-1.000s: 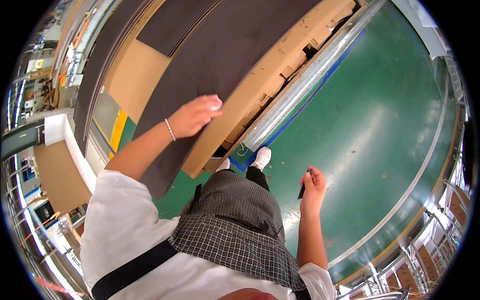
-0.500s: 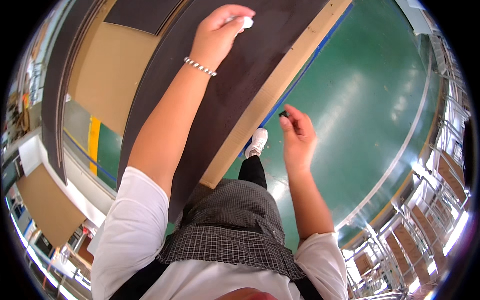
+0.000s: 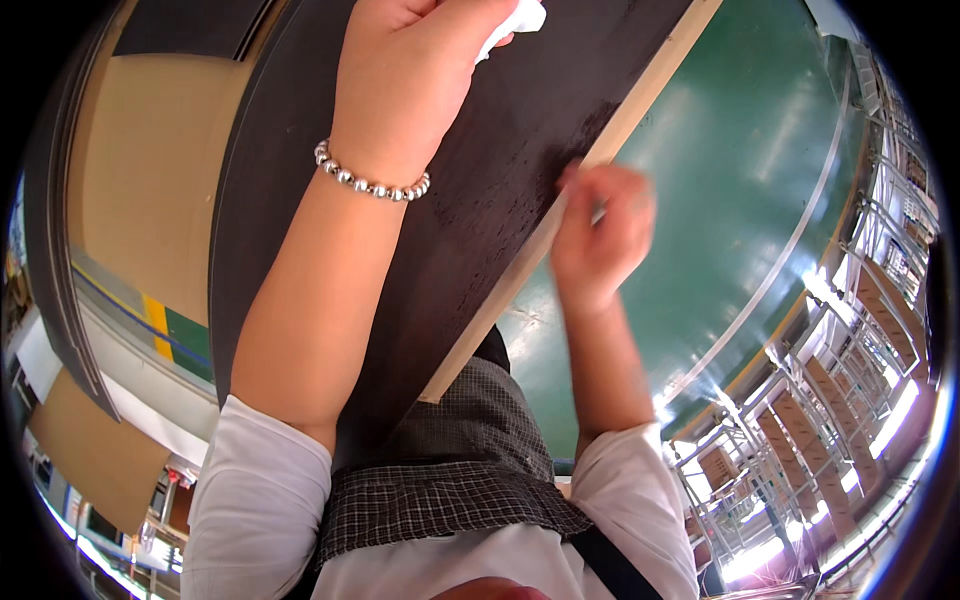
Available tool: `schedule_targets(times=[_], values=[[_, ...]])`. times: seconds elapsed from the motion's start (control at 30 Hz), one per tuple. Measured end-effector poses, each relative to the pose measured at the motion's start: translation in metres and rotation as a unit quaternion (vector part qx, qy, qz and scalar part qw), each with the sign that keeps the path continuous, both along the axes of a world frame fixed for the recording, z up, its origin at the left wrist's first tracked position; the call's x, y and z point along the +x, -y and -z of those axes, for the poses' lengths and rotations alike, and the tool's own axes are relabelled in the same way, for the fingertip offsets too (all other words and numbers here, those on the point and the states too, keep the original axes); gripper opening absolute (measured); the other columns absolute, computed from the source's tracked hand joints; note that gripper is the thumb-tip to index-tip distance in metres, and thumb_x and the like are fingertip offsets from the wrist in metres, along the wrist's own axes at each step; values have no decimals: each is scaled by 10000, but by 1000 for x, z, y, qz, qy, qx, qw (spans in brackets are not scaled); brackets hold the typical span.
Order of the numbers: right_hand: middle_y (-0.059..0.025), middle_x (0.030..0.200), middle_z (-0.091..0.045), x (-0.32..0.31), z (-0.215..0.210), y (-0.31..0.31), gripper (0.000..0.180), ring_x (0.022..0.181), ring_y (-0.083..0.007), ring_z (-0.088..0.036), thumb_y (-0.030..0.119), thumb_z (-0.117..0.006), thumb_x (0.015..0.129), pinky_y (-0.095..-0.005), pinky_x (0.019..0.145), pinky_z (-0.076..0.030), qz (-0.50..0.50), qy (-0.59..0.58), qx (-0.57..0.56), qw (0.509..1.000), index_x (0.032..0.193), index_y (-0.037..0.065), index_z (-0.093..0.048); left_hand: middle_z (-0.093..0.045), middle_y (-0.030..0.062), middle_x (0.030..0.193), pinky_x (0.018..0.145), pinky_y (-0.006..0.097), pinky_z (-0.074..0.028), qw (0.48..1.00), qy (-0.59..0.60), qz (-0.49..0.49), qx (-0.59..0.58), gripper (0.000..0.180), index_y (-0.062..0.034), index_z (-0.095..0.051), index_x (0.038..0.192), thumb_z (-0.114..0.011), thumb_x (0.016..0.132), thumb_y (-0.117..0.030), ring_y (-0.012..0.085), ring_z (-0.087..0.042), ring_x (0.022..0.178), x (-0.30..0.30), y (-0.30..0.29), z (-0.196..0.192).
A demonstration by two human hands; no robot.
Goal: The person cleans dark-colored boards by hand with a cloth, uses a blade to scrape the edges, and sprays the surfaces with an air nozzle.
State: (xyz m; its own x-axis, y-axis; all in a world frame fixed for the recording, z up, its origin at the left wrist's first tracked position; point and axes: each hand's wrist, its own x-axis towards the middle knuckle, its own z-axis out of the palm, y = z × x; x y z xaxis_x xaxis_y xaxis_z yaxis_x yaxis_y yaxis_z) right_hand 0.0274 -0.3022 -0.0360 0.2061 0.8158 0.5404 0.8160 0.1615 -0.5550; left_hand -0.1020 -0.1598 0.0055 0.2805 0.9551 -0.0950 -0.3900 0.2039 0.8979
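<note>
My left hand (image 3: 405,95), with a beaded bracelet at the wrist, is closed on a white cloth (image 3: 518,24) above a large dark brown panel (image 3: 485,190). Part of that hand runs out of the top of the picture. My right hand (image 3: 605,235) is smeared by motion at the panel's right side, its fingers curled into a pinch by the pale tan edge (image 3: 500,295). What it pinches is too blurred to make out. Small dark specks and a smudge mark the panel surface near these fingers.
Another dark panel (image 3: 185,25) and a tan board (image 3: 150,180) lie to the left. Green floor (image 3: 720,200) with a white line stretches along the right. Metal racks with brown boards (image 3: 820,440) stand at the far right. A checked apron (image 3: 450,500) touches the panel's near end.
My left hand with the cloth has come closer and shifted up and left. My right hand has risen to the panel's edge. The small black thing in its fingertips no longer shows clearly.
</note>
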Motion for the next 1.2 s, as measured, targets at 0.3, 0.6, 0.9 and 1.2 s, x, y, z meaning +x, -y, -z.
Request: schedule_targets(times=[0.3, 0.6, 0.9, 1.2], values=[[-96, 817, -622, -2, 22, -8, 202, 734, -260, -578, -105, -685, 756, -341, 627, -470, 20, -54, 35, 998, 892, 19, -600, -673, 46, 867, 637, 179, -427, 996, -34, -9, 85, 125, 2, -653, 978, -554, 904, -17, 56, -582, 730, -6, 3, 16], [-126, 819, -594, -69, 6, 104, 258, 687, -277, -602, -105, -724, 621, -373, 579, -523, -191, -123, -54, 972, 850, -11, -652, -686, 84, 909, 684, 197, -461, 992, -43, -3, 121, 135, 18, -645, 973, -536, 895, 5, 90, -613, 764, -5, 4, 22], [-77, 854, -629, 46, -2, -38, 234, 764, -281, -613, -49, -670, 696, -374, 644, -515, -37, 31, -47, 998, 908, 49, -665, -679, 80, 915, 741, 214, -472, 989, -66, -21, 134, 144, 29, -639, 975, -522, 894, 16, 99, -617, 791, 5, 7, 18], [-96, 933, -597, -31, -24, 65, 345, 815, -246, -599, 138, -650, 648, -359, 657, -516, -196, 60, -124, 971, 969, 12, -663, -679, 70, 904, 701, 198, -459, 991, -33, 10, 128, 136, 15, -652, 972, -539, 898, -1, 83, -609, 777, 2, 5, 17]])
